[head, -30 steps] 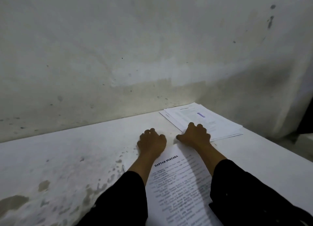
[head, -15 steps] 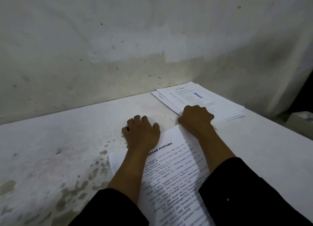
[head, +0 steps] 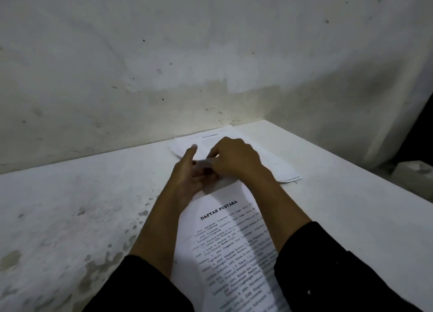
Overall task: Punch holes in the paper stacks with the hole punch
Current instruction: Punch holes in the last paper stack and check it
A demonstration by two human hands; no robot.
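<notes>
Sitting in the lower half of the frame is the big white table (head: 339, 206), and nothing on it looks like a hole punch. The printed paper stack (head: 234, 246) is lying from the bottom middle up to the hands. A second stack (head: 276, 162) is resting behind them, near the wall. The right hand (head: 236, 159) is pinching the near stack's top edge. The left hand (head: 189, 171) is holding it from below, thumb sticking up. I think the person is squaring the pages; next, the punch must be found.
</notes>
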